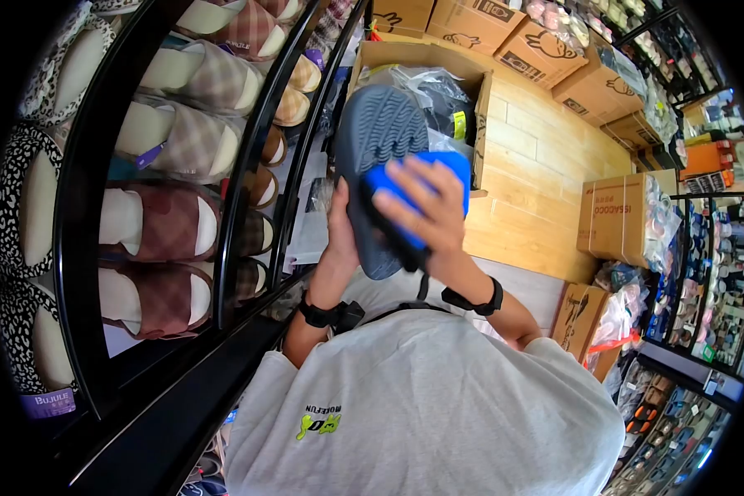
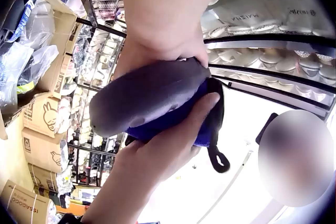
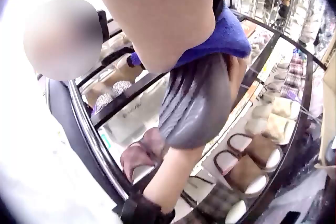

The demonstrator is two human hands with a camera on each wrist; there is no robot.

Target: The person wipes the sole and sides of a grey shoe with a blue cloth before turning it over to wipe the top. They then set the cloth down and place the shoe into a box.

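Dark grey slipper (image 1: pixel 382 116): you have it up in front of your chest, with its ridged sole turned to the head camera and one end directed away from you. Your left hand (image 1: pixel 339 231) grips it by the side edge, its thumb along the rim and the other fingers mostly hidden behind. Your right hand (image 1: pixel 431 217) is closed over a blue pad (image 3: pixel 228 35) and holds it against the slipper; the left wrist view shows your thumb over the pad's black edging, from which a black loop (image 2: pixel 219 161) hangs. Those right fingers are blurred in the head view, so how tightly they curl is hard to judge. You wear a black band on each wrist, and below your arms is your light grey shirt (image 1: pixel 438 388), with a small green print on the chest.

Close on your left stands a black rack (image 1: pixel 83 207) with plaid slippers (image 1: pixel 211 145) and leopard-print ones in rows. Just beyond the slipper sits an open-topped carton (image 1: pixel 481 112) holding plastic-wrapped goods. Past it you have a pale wood floor (image 1: pixel 525 165), then a line of cartons (image 1: pixel 546 54) bearing a rabbit drawing, and another carton (image 1: pixel 610 217) off to the right. Farthest out, packed shelves (image 1: pixel 693 289) run along the right side.
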